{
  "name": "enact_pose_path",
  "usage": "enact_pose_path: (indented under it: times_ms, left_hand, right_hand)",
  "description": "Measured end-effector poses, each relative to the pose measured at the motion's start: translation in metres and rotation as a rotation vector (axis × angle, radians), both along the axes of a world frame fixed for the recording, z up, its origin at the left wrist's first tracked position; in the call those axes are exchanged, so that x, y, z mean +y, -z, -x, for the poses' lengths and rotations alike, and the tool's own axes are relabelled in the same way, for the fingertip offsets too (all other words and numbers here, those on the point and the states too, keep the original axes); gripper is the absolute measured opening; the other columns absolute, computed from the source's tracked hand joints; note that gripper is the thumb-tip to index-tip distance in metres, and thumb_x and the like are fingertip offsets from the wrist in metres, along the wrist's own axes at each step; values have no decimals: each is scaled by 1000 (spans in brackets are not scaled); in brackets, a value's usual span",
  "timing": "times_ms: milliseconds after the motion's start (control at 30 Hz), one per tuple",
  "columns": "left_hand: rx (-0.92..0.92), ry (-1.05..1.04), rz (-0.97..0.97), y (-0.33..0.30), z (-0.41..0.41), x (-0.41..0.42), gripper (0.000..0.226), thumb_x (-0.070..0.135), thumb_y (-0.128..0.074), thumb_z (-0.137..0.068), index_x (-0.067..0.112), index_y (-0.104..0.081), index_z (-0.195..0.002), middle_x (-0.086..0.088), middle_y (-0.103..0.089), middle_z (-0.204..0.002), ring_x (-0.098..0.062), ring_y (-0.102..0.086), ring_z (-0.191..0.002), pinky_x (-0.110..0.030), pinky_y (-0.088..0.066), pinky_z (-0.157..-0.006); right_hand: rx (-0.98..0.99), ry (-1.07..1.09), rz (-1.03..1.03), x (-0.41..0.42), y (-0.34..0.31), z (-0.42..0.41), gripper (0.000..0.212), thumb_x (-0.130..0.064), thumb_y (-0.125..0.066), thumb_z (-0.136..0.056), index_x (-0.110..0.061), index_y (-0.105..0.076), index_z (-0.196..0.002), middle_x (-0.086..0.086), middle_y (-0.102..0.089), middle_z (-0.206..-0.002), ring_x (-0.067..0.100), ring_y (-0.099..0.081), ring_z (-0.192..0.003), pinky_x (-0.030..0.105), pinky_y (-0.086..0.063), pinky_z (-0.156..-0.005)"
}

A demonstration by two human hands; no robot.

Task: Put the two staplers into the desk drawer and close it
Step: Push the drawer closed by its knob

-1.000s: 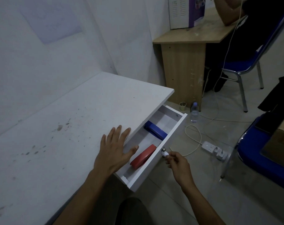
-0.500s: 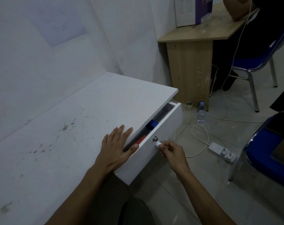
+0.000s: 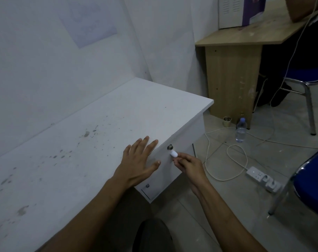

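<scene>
Our right hand (image 3: 188,165) pinches the drawer (image 3: 174,166) front's small white pull tab (image 3: 173,154); left hand (image 3: 138,165) lies flat, released, on the surface (image 3: 81,142). We judge the drawer light and stiff.

Both staplers are out of sight behind the shut drawer front (image 3: 174,166). The right hand's (image 3: 190,165) fingertips (image 3: 176,161) cover the near end of the white handle (image 3: 173,154), so the grip itself cannot be made out. Just beyond them, the round lock (image 3: 170,147) is too small to read. The blue chair (image 3: 312,180) is cut off by the right edge.
</scene>
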State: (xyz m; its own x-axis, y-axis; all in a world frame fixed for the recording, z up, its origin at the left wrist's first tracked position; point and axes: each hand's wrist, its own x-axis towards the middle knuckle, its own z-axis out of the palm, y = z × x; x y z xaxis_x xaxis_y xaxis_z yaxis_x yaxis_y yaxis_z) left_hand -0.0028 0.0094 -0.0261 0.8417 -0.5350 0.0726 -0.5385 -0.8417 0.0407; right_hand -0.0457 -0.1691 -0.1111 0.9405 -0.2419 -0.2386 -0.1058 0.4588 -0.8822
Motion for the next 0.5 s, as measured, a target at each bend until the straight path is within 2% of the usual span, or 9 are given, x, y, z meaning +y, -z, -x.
enact_pose_path:
  times_ms: [133, 233, 367, 433, 500]
  left_hand:
    - [4, 2, 2, -1, 1, -2, 67, 65, -24, -81, 45, 2, -139, 2, -2, -158, -19, 1, -144, -52, -6, -116]
    - [10, 8, -4, -3, 0, 0, 66, 63, -24, -81, 43, 0, -140, 1, -3, -158, -20, 1, -144, -52, -5, -116]
    - [2, 4, -16, -2, 0, -1, 65, 62, -25, -82, 44, 0, -140, 1, -4, -158, -20, 0, -144, -50, -4, -114]
    - [-8, -1, -23, -1, -1, 0, 65, 65, -22, -81, 47, 3, -138, 1, -5, -158, -20, 0, -144, -51, -5, -114]
    - [-13, -2, -20, -1, -1, 0, 64, 67, -19, -79, 50, 6, -136, 1, -6, -157, -20, -2, -144, -51, -6, -115]
  right_hand:
    - [-24, -44, -69, -3, 2, -1, 21, -7, -60, -87, -19, -72, -99, 3, -72, -104, 17, -69, -98, 24, -56, -85]
    - [-58, -108, -53, -2, 0, -6, 19, -14, -63, -86, -26, -72, -96, 3, -71, -111, 16, -66, -104, 30, -51, -94]
    - [-63, -144, -101, 0, -5, -11, 17, -13, -64, -86, -27, -73, -91, 4, -70, -111, 16, -65, -105, 26, -52, -90]
    - [-63, -151, -96, 2, -5, -16, 17, -13, -60, -88, -25, -71, -95, 5, -68, -114, 18, -64, -106, 26, -53, -88]
    - [-54, -150, -93, 6, -7, -23, 19, -12, -55, -91, -21, -70, -99, 8, -66, -115, 20, -63, -106, 30, -52, -93]
